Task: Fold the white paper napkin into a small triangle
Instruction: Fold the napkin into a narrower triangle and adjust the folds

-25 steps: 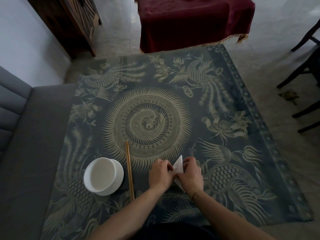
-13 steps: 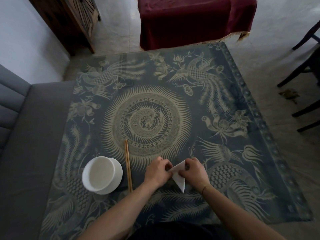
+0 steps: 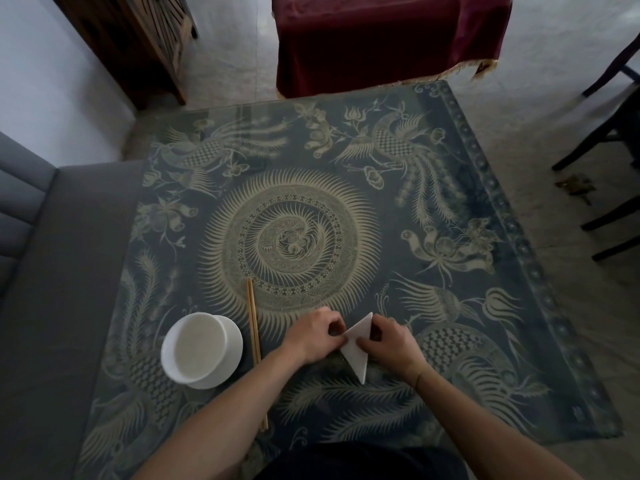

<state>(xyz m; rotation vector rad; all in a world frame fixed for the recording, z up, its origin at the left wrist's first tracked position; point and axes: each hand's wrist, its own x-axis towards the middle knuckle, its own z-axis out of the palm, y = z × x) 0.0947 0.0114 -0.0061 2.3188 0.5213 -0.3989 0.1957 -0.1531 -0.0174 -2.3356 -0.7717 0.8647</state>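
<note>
The white paper napkin (image 3: 356, 351) lies folded into a narrow triangle on the patterned blue tablecloth (image 3: 450, 271), near the front edge. One tip points up and away, another points down toward me. My left hand (image 3: 313, 336) pinches its left corner with curled fingers. My right hand (image 3: 391, 344) presses on its right side, covering part of the paper.
A white bowl (image 3: 201, 351) stands left of my hands, with a pair of wooden chopsticks (image 3: 254, 341) lying lengthwise between bowl and hands. A grey sofa (image 3: 41, 271) borders the table's left. A dark red covered table (image 3: 381, 39) stands beyond; chair legs (image 3: 595, 140) stand right.
The napkin has been pressed flatter and now shows a longer triangle with a tip toward me. Both hands stay on it, shifted slightly apart.
</note>
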